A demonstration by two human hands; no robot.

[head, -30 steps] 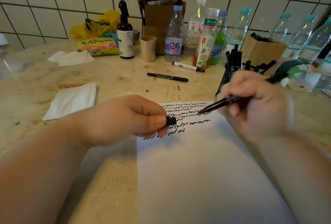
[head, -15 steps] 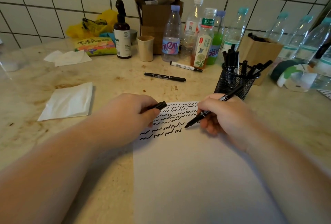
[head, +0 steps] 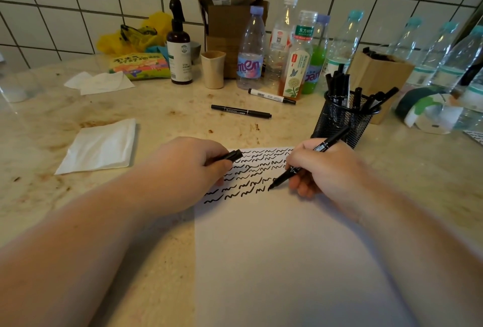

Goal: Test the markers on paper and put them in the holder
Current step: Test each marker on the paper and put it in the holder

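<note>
A white sheet of paper [head: 282, 253] lies on the counter, its top part covered with rows of black squiggles. My right hand [head: 324, 172] grips a black marker [head: 305, 163] like a pen, its tip touching the paper at the end of the lowest row. My left hand [head: 188, 170] rests on the paper's left edge and pinches the marker's black cap [head: 232, 156]. A black mesh holder [head: 342, 117] with several black markers stands just behind my right hand. Two more markers lie on the counter: a black one [head: 240, 111] and a white-barrelled one [head: 271, 96].
Several bottles [head: 251, 49], a spray bottle [head: 179, 47], a beige cup [head: 213, 69] and cardboard boxes [head: 230, 21] line the tiled wall. A brown box [head: 381, 73] sits behind the holder. Folded tissues [head: 100, 147] lie at the left.
My right hand came down from the air onto the paper and moved the marker tip along the lowest row of squiggles. My left hand shifted little, still holding the cap.
</note>
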